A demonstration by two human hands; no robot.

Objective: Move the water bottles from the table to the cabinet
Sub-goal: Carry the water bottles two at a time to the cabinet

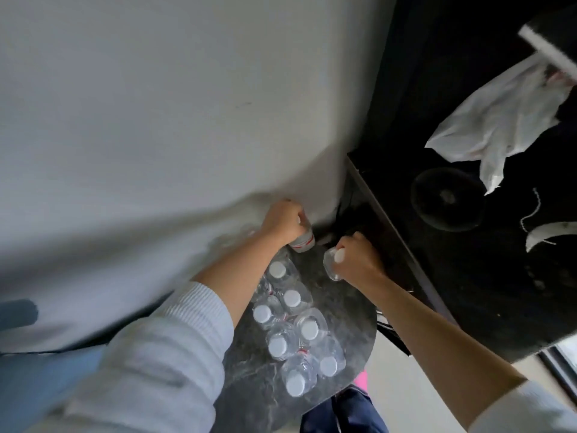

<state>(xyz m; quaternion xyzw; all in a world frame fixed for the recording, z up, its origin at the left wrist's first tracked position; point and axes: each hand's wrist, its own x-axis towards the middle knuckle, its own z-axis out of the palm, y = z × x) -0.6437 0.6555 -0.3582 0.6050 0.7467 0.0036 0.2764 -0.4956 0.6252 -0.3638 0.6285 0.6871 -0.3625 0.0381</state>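
Note:
Several clear water bottles with white caps stand close together on a small round dark marble table. My left hand is closed around one bottle with a red and white label, at the table's far edge by the wall. My right hand grips another bottle by its top, lifted near the table's right side. The black cabinet stands just right of that hand; its inside is dark.
On the black cabinet top lie a white plastic bag, a round dark lid and a white scrap. A pale wall fills the left. Dark blue fabric sits below the table.

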